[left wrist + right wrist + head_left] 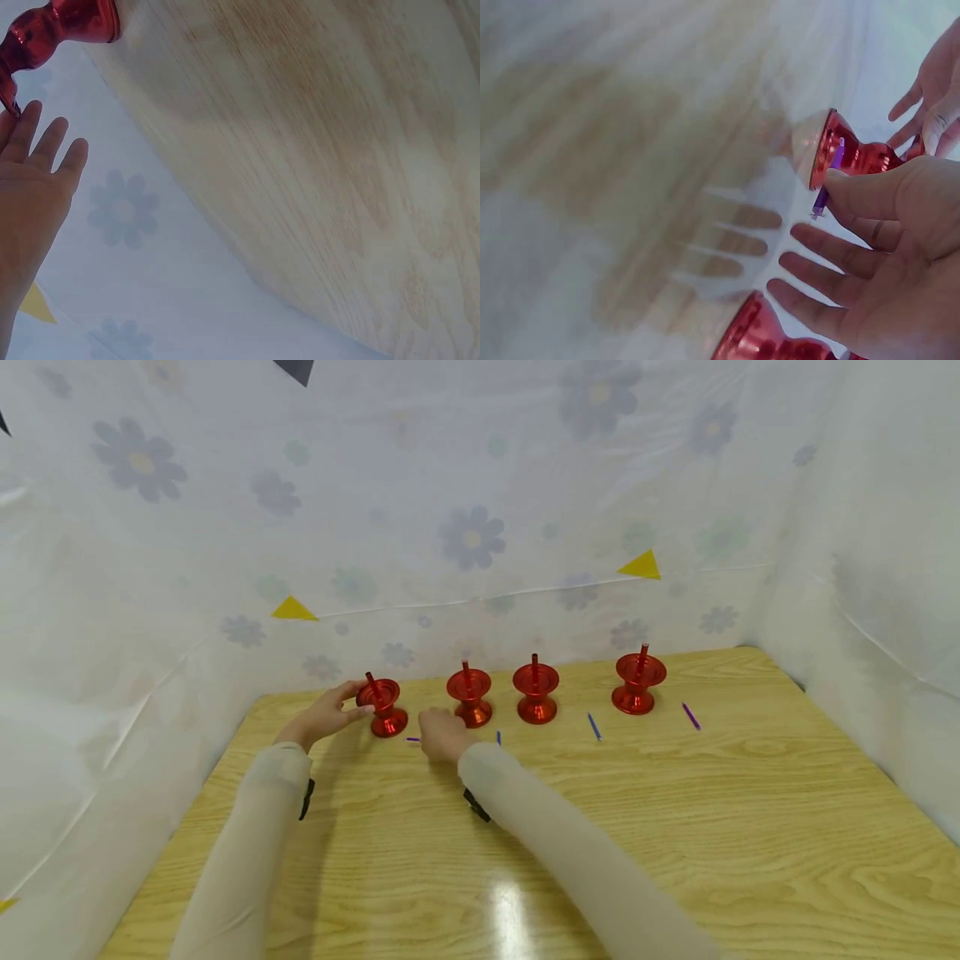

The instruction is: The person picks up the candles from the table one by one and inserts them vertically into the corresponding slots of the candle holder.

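Head view: The left hand is grasping the leftmost red holder at its dish, fingers and thumb lying about the rim. The holder's base is resting on the wood-grain table. The right hand is pinching the held purple stick, whose end is showing at the hand's nine o'clock. From that hand, the second holder is standing at one o'clock, the third holder at two, and the fourth holder between two and three. All four are presenting a glossy red finish, a wide dish, a narrow waist, a flared base and a thin central stem. A near blue stick, a far blue stick and a loose purple stick are lying toward three o'clock.

Left wrist view: The leftmost red holder is appearing at ten o'clock, its dish cut off by the frame edge; fingertips are touching it.

Right wrist view: The held purple stick is showing at three o'clock, slim, slanting from one to seven o'clock, with a lighter violet upper tip and a pale, ragged lower end. Thumb and forefinger are gripping it; the other fingers are extending. It is overlapping the leftmost red holder's base; contact cannot be determined.
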A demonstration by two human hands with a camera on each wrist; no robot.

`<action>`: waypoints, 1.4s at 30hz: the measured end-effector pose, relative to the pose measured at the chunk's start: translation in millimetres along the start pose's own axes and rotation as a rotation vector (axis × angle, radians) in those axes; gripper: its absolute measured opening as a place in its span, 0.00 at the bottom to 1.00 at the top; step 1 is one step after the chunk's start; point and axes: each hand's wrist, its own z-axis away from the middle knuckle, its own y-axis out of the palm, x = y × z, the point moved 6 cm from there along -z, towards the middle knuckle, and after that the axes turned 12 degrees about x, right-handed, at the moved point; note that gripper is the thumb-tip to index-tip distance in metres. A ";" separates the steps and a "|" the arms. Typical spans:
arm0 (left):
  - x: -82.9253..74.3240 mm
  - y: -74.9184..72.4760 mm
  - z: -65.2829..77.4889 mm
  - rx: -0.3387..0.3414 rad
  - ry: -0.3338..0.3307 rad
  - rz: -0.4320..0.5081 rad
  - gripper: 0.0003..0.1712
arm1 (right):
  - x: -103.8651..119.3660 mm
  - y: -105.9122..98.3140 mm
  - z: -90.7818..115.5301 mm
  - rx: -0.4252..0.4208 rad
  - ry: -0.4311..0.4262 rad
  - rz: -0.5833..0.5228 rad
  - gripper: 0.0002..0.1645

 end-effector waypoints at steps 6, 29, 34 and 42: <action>1.9 0.8 0.1 -0.002 0.008 -0.001 0.36 | -0.8 -11.4 5.8 -0.011 -0.043 -0.075 0.04; 3.2 1.3 0.3 -0.001 0.015 0.003 0.35 | 12.9 -35.6 1.4 0.013 -0.207 -0.365 0.16; 2.4 3.2 -1.7 0.002 0.005 0.018 0.35 | 18.9 -48.1 5.0 -0.023 -0.240 -0.458 0.14; 2.8 1.3 -4.2 0.000 0.003 0.029 0.36 | 18.7 -68.0 2.3 -0.176 -0.290 -0.534 0.09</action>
